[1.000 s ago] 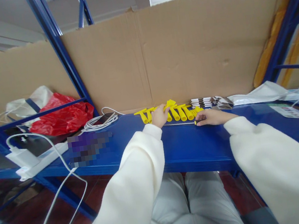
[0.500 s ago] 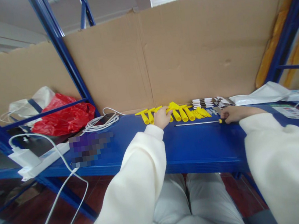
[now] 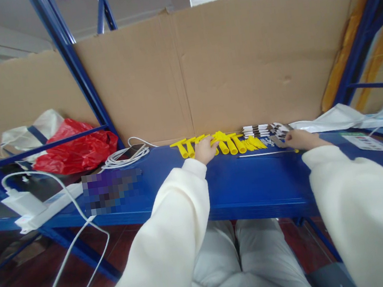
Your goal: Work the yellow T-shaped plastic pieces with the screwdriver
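A red bag is lying at the far left. A phone is sitting on the blue desk. The left hand is resting on the row of yellow handles by the cardboard wall. Its fingers are bending over one, but I cannot tell if they are gripping it. A thin metal rod is lying flat just in front of the handles. The right hand is pinching its yellow end, fingers pressed together.

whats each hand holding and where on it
The right hand pinches the thin rod at its yellow-tipped right end. The left hand lies on the yellow handles; whether it grips one cannot be told.
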Demonstrator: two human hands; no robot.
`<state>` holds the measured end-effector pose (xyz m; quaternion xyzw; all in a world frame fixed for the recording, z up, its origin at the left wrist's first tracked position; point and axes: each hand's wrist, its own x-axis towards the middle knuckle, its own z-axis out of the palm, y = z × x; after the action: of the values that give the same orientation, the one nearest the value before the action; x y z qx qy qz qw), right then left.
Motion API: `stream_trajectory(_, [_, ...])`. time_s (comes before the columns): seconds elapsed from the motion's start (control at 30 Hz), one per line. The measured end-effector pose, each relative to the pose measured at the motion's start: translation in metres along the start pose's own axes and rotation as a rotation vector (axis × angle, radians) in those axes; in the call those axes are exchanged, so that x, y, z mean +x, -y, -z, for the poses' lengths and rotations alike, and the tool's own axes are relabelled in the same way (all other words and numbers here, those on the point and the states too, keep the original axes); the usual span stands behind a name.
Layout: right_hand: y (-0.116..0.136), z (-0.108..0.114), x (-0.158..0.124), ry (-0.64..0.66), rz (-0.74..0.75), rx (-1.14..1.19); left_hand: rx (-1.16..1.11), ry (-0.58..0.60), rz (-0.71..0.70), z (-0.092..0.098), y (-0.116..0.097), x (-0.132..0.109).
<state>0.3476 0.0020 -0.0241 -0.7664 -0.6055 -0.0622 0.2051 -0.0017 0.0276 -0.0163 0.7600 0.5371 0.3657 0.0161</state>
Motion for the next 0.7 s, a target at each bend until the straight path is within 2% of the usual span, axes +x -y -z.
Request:
stream_trajectory(0.07, [0.014,-0.001,-0.004,0.015,-0.042,-0.069,0.005,0.003,0.003,0.0,0.0,0.0])
stream_trajectory(0.17, [0.024,-0.007,-0.006,-0.032,-0.071,-0.096,0.007,0.006,0.004,0.0,-0.001,-0.001])
stream_trajectory(0.3, [0.018,-0.018,0.0,-0.012,-0.13,-0.021,0.0,0.001,-0.001,-0.001,-0.001,-0.001])
stream_trajectory(0.4, [0.014,-0.023,0.004,-0.057,-0.135,0.044,-0.012,-0.003,0.003,-0.001,-0.001,-0.001])
stream_trajectory(0.47, [0.017,-0.021,0.003,-0.069,-0.177,0.062,-0.023,-0.005,0.006,-0.002,-0.002,-0.001])
stream_trajectory(0.6, [0.025,-0.009,-0.001,-0.014,-0.273,0.079,-0.035,-0.006,0.013,-0.002,-0.003,-0.001])
stream_trajectory(0.7, [0.028,0.002,-0.003,-0.054,-0.259,0.109,-0.014,0.015,0.01,-0.001,-0.003,-0.002])
